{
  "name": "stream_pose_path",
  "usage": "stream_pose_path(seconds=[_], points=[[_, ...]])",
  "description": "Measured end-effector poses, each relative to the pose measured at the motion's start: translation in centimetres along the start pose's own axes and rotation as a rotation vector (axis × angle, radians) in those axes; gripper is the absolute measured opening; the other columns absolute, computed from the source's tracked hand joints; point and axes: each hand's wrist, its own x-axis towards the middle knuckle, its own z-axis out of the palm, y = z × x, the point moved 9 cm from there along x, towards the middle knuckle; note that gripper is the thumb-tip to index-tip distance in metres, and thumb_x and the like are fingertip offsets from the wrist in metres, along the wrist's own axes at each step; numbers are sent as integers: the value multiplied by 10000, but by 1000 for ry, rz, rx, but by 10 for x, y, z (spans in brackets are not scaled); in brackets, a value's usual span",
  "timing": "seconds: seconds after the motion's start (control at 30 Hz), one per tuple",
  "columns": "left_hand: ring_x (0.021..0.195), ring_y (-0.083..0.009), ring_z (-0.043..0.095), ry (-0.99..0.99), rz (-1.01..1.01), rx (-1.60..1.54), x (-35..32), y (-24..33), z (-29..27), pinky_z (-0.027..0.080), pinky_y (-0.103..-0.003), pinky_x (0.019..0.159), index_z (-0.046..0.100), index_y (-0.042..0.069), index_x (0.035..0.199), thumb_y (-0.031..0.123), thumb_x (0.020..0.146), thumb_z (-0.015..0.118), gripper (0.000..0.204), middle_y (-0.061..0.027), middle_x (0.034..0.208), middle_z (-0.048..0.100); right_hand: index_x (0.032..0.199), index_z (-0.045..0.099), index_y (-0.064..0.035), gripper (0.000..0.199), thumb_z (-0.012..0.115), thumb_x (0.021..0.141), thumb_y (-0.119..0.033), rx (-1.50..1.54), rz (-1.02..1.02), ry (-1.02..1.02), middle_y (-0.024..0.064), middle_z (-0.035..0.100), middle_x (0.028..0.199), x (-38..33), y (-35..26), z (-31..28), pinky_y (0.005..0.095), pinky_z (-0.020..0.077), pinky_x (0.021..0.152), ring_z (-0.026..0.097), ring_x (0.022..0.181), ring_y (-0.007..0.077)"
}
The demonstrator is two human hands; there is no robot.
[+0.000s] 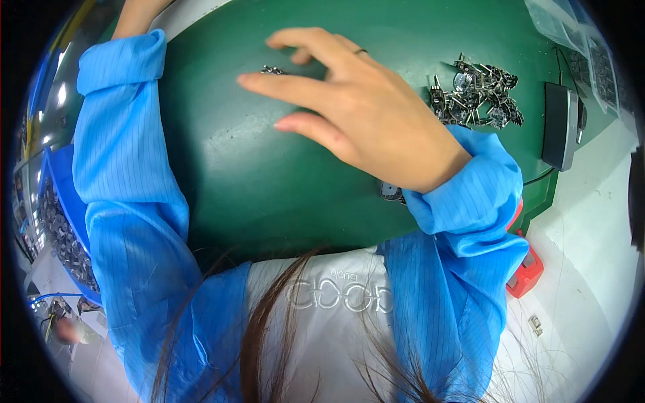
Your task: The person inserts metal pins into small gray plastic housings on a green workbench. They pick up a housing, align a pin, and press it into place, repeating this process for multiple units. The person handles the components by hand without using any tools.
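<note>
My right hand [363, 101] hangs over the green mat [222, 188] with its fingers spread and the thumb apart from the index finger. I see nothing gripped in it. A small black and silver part [271, 70] shows just beyond the index finger, partly hidden by it. Under the right wrist and cuff, a dark flat piece [390, 191] peeks out. Right of the hand lies a loose heap of small black circuit boards with metal pins [480, 97]. My left forearm [138, 17] runs off the upper left edge, and its hand is out of the picture.
A blue bin [65, 181] full of small dark parts stands at the left. On the right are a black box-shaped device [559, 127] with a cable, clear plastic containers [578, 50] and a red object [526, 274]. Long hair strands hang in the foreground.
</note>
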Motion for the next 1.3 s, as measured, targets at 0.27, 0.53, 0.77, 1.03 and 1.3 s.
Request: stream_pose_path(seconds=[0.27,0.53,0.77,1.03,1.3], points=[[747,-208,704,335,536,173,-54,157,-4,530,-321,651,712,-3,903,75,822,760,122,-118,849,704,988,754,-74,185,702,815,-37,-84,128,-32,145,714,949,7,35,-13,426,577,798,699,900,335],[984,-355,638,-483,571,-315,-140,226,94,545,-440,796,674,72,1133,186,738,843,444,-104,1046,666,1024,750,17,173,725,863,75,-100,550,209,94,761,972,-23,26,-102,267,578,804,736,872,159],[1007,-353,618,-397,464,-368,-124,207,101,519,-418,836,650,43,1126,148,706,845,474,-125,1105,637,1066,731,63,166,702,904,86,138,567,269,98,727,1090,-45,27,-96,276,570,839,691,973,150],[1068,-327,601,-408,533,-411,-137,220,120,511,-425,912,662,79,1078,122,737,824,380,-94,1204,618,1251,655,53,309,676,943,58,252,596,498,133,724,1076,-56,70,-96,284,572,866,709,948,180],[892,-117,703,-343,291,-714,-109,192,107,598,-264,790,666,-14,1114,-22,782,825,368,-61,1002,704,1072,695,50,196,743,884,80,237,509,341,97,726,1034,-52,53,-89,284,567,884,706,967,163]])
